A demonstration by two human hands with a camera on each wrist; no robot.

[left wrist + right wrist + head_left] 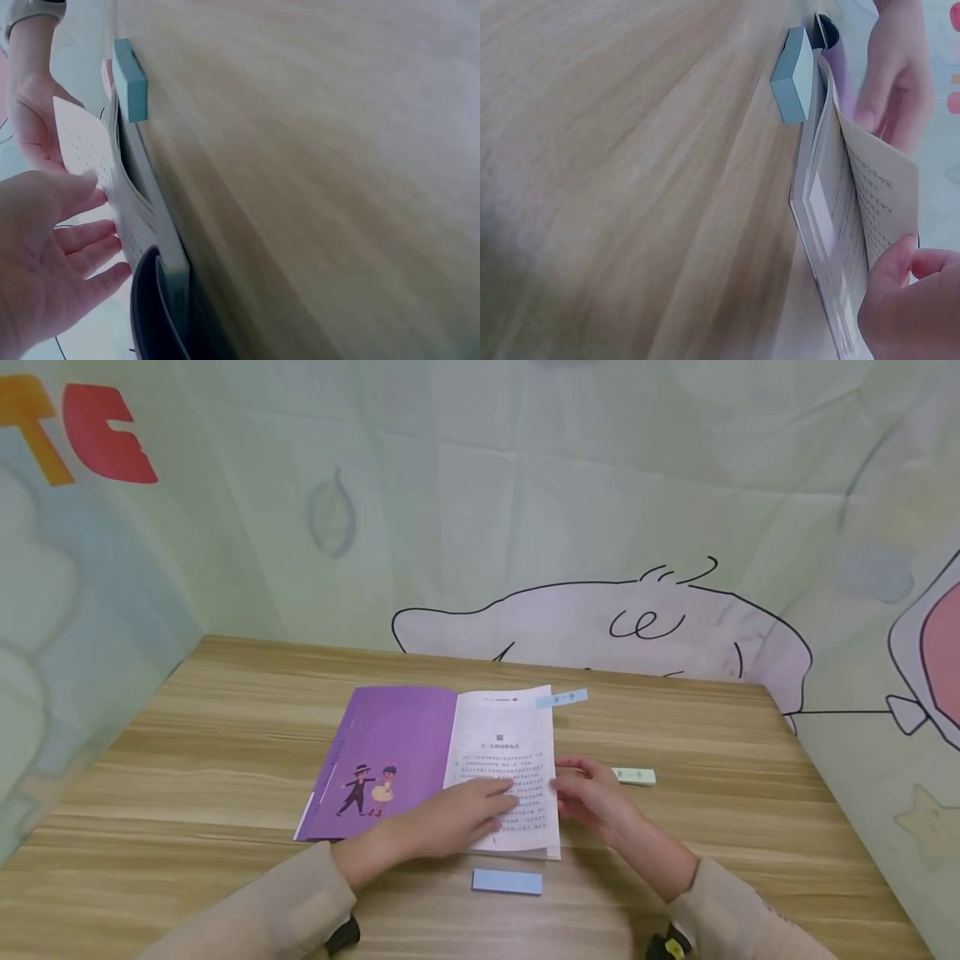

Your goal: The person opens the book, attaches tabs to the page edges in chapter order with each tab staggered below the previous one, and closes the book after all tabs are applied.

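A book [397,718] lies open on the table, its purple inner cover to the left and a printed page [495,718] to the right. My left hand [457,814] rests on that page, fingers fairly straight. At the page's outer edge, my right hand [596,797] pinches the paper between thumb and fingers. The right wrist view shows the pinched leaf [885,184] lifted away from the pages beneath. A blue sticky tab [562,697] with handwriting juts out from the page's top right corner.
A blue sticky-note pad [507,882] lies just in front of the book. Beyond my right hand is a pale green pad [636,776] with handwriting, partly covered by the hand. A cartoon-printed cloth [480,510] stands behind the wooden table [247,718].
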